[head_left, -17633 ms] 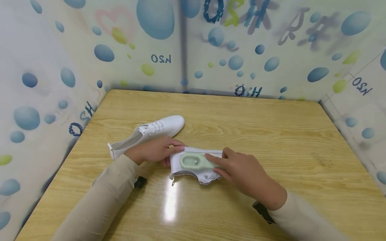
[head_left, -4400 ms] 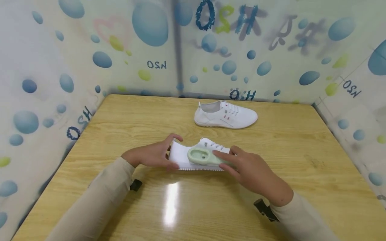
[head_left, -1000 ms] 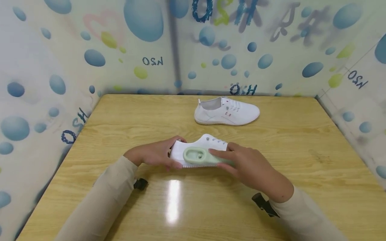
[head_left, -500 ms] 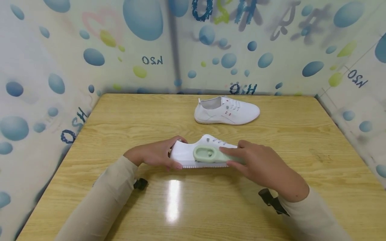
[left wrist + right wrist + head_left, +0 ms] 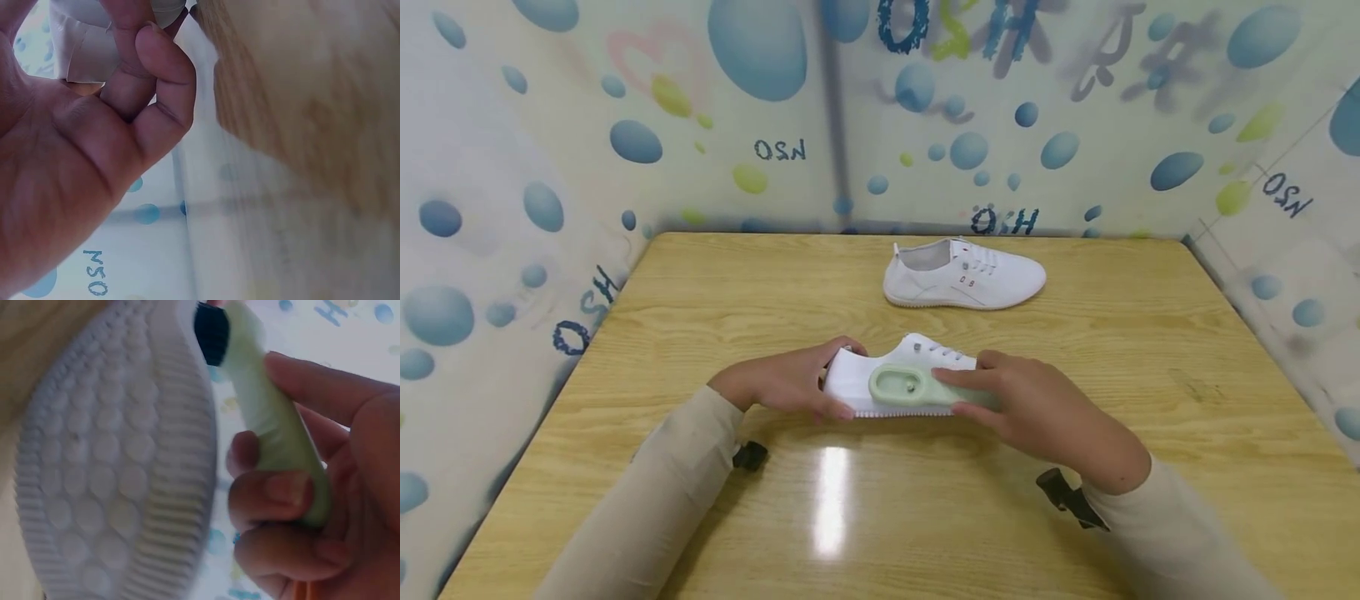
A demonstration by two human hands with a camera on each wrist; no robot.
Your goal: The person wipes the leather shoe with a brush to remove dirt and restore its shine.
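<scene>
A white lace-up shoe (image 5: 853,377) is held on its side over the middle of the table, its ridged sole edge toward me. My left hand (image 5: 786,383) grips it by the heel; the left wrist view shows curled fingers (image 5: 169,69) at the white heel. My right hand (image 5: 1037,408) holds a pale green shoe brush (image 5: 898,385) by its handle, index finger stretched along it. The brush head lies against the shoe's side. In the right wrist view the brush's dark bristles (image 5: 211,334) meet the shoe beside its studded sole (image 5: 106,450).
A second white shoe (image 5: 962,275) stands upright near the back edge of the wooden table (image 5: 737,292), toe to the right. Walls printed with blue bubbles (image 5: 760,50) enclose the table at the back and sides. Dark wrist-camera mounts (image 5: 1067,498) hang under both wrists.
Since the earliest frame, the second shoe has gone from the left to the back and the held shoe has been turned over. Lately the brush slid right, then slightly back left along its side.
</scene>
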